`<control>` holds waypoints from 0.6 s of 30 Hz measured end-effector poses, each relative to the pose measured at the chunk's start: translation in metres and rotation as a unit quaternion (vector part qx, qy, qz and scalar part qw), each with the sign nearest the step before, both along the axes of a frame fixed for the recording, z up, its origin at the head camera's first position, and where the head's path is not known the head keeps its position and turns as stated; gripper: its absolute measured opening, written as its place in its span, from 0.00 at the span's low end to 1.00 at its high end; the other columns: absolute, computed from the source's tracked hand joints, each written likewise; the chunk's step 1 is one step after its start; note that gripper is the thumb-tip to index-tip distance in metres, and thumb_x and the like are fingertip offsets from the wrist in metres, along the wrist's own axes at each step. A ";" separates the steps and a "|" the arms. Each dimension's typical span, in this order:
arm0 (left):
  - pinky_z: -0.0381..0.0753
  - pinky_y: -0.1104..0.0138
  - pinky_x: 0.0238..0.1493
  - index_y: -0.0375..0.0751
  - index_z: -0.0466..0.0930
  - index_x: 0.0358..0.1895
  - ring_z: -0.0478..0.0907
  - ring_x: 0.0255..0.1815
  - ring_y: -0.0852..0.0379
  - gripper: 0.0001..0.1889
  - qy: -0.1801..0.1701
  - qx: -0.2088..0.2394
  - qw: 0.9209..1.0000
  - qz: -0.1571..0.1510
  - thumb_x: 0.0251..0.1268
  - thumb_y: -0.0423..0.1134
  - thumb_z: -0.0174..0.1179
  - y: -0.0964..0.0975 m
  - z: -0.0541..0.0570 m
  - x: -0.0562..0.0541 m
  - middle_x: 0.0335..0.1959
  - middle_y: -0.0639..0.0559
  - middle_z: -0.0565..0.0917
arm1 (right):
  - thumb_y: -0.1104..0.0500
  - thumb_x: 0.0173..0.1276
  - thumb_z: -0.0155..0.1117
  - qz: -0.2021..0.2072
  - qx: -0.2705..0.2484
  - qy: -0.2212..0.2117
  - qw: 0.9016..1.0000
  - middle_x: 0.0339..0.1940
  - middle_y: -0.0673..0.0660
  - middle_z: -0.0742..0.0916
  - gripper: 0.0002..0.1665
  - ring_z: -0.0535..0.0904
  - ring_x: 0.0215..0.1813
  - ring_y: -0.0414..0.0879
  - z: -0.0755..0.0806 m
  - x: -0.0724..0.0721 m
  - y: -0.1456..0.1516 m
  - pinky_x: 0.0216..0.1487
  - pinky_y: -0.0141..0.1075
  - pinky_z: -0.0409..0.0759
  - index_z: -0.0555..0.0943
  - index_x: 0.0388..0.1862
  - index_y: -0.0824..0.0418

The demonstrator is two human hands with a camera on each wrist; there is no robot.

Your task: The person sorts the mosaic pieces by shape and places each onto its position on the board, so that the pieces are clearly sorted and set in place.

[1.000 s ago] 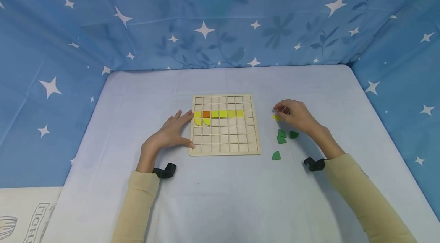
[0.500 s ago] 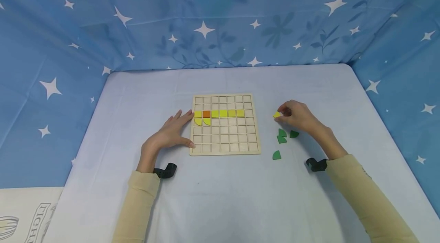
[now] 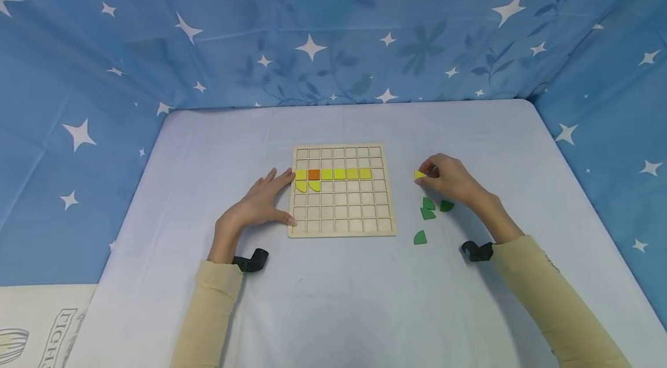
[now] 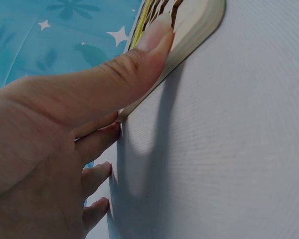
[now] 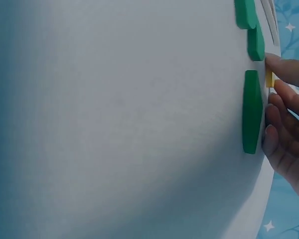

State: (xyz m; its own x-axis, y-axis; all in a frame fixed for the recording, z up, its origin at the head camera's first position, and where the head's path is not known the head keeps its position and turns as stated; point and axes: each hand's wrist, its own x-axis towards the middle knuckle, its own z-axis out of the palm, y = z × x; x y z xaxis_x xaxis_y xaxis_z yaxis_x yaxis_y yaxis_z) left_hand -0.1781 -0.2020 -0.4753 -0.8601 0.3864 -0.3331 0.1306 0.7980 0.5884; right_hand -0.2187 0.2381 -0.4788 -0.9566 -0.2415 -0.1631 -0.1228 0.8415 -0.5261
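A wooden grid board lies flat on the table. One of its rows holds an orange square tile among several yellow square tiles, and below them sit two yellow quarter-circle tiles. My left hand rests with spread fingers along the board's left side; in the left wrist view its thumb presses on the rim near a corner. To the right of the board, my right hand pinches a yellow tile between thumb and fingertips. The fingers cover part of that tile.
Several green quarter-circle tiles lie right of the board, below the right hand: one under the wrist, another nearer the front. A white cloth covers the table. Blue star-printed curtains stand behind and at both sides.
The yellow tile has turned in the right hand's fingertips, and that hand has shifted only slightly. My left hand and the board have stayed in place.
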 end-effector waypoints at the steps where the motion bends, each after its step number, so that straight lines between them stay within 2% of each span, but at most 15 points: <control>1: 0.33 0.47 0.85 0.42 0.52 0.83 0.32 0.87 0.43 0.61 0.001 0.001 1.000 0.000 0.47 0.47 0.82 0.000 0.000 0.000 0.86 0.49 0.49 | 0.58 0.69 0.71 0.001 -0.001 -0.002 1.000 0.47 0.66 0.83 0.19 0.77 0.47 0.58 0.000 0.000 0.000 0.49 0.48 0.79 0.81 0.51 0.71; 8: 0.33 0.47 0.85 0.42 0.52 0.83 0.32 0.87 0.43 0.61 0.000 -0.002 1.000 0.000 0.47 0.47 0.82 0.000 0.000 0.000 0.86 0.49 0.49 | 0.55 0.69 0.71 0.011 -0.007 0.000 1.000 0.48 0.66 0.83 0.22 0.78 0.47 0.57 0.001 0.001 -0.002 0.49 0.49 0.80 0.81 0.52 0.71; 18: 0.33 0.46 0.85 0.42 0.52 0.83 0.33 0.87 0.42 0.61 0.003 -0.001 1.000 0.001 0.47 0.47 0.82 -0.001 -0.001 0.000 0.86 0.49 0.49 | 0.60 0.69 0.71 0.006 -0.018 -0.014 1.000 0.45 0.64 0.84 0.17 0.79 0.45 0.55 0.004 0.000 -0.005 0.48 0.46 0.80 0.78 0.51 0.67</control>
State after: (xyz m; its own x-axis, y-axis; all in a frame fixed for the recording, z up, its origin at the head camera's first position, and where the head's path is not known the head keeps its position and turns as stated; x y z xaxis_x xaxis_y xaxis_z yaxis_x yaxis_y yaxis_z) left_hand -0.1785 -0.2025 -0.4760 -0.8629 0.3837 -0.3289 0.1319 0.7993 0.5863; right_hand -0.2185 0.2329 -0.4751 -0.9487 -0.2588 -0.1817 -0.1166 0.8205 -0.5596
